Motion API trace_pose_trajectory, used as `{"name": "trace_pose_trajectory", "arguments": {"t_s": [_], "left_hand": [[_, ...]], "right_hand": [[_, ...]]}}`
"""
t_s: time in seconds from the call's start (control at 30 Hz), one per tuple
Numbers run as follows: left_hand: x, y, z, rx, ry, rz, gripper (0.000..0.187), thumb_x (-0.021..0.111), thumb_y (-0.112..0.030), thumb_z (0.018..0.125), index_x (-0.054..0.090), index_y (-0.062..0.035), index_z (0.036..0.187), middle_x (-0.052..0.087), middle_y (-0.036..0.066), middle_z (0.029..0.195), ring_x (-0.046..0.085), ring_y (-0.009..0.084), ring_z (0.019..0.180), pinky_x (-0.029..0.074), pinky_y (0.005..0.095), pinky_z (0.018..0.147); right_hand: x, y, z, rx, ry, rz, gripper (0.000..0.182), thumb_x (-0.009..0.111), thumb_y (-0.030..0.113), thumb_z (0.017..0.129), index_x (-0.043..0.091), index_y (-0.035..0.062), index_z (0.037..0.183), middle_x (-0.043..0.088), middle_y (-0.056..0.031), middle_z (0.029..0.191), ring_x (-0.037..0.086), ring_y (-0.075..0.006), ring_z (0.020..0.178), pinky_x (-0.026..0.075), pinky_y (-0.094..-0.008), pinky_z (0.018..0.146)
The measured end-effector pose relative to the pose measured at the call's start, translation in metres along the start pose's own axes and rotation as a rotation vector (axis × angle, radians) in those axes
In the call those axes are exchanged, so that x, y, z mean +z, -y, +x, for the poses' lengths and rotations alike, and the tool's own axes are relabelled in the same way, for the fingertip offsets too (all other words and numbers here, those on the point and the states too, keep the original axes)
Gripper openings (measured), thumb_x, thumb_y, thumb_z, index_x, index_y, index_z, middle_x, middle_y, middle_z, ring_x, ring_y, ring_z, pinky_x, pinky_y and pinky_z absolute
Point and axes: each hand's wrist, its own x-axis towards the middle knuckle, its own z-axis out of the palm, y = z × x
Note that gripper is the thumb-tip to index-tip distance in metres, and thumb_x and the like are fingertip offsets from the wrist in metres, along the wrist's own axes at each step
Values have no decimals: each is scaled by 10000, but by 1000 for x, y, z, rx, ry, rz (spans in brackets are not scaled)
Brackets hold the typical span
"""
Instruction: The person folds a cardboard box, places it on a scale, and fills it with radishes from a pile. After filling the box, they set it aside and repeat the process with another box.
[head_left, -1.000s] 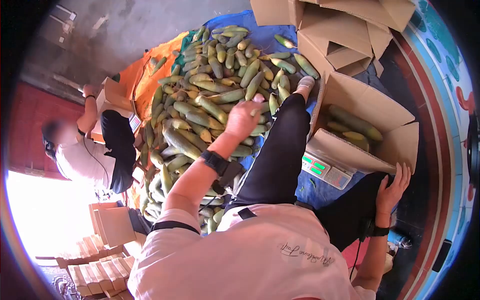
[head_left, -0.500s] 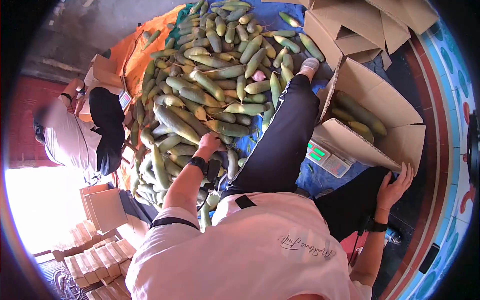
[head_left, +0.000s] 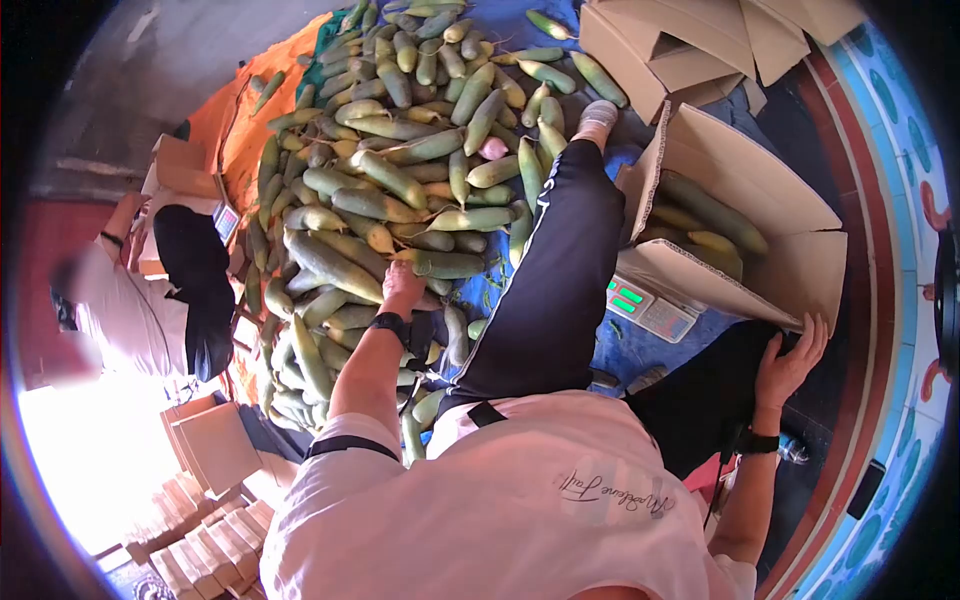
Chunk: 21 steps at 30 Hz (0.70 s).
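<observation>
A big heap of green cucumbers [head_left: 400, 180] lies on a blue and orange tarp ahead of me. My left hand [head_left: 403, 285] is down at the heap's near edge, its fingers curled around a cucumber [head_left: 440, 264]; the fingertips are hidden. A black band is on that wrist. My right hand [head_left: 792, 362] rests with fingers spread against the lower flap of an open cardboard box [head_left: 790, 215] and holds nothing. My leg in black trousers [head_left: 560, 280] stretches between the heap and the box.
The box holds a few cucumbers [head_left: 712, 212] and sits on a weighing scale [head_left: 645, 308] with a green display. More empty cartons [head_left: 690, 50] stand at the top right. Another person [head_left: 150, 290] sits left of the heap. Flat cartons [head_left: 205, 545] are stacked at the bottom left.
My left hand came down from the middle of the heap to its near edge and closed on a cucumber there. The view shifted slightly; my right hand stayed by the box flap.
</observation>
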Motion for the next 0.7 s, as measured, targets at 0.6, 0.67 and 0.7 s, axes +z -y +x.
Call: {"name": "trace_pose_trajectory", "arguments": {"t_s": [0.6, 0.67, 0.7], "left_hand": [[-7, -10, 29, 17, 32, 349, 423, 593, -164, 818, 523, -102, 1231, 507, 80, 1253, 488, 275, 1183, 400, 438, 942], [-6, -11, 31, 34, 37, 406, 409, 588, -167, 824, 531, -102, 1223, 512, 81, 1247, 494, 278, 1173, 404, 436, 937], [-5, -12, 32, 45, 41, 461, 395, 583, -171, 830, 538, -103, 1216, 517, 82, 1241, 501, 281, 1164, 408, 435, 932]], "right_hand": [[0, 12, 7, -4, -17, -16, 564, 607, 69, 803, 398, 18, 1324, 395, -206, 1386, 313, -407, 1329, 247, -496, 1112], [0, 10, 5, 2, -12, -25, 563, 607, 69, 804, 398, 17, 1323, 395, -207, 1387, 313, -407, 1330, 247, -495, 1112], [1, 10, 5, 4, -8, -31, 561, 606, 70, 805, 398, 15, 1323, 395, -207, 1388, 312, -406, 1331, 248, -493, 1111]]}}
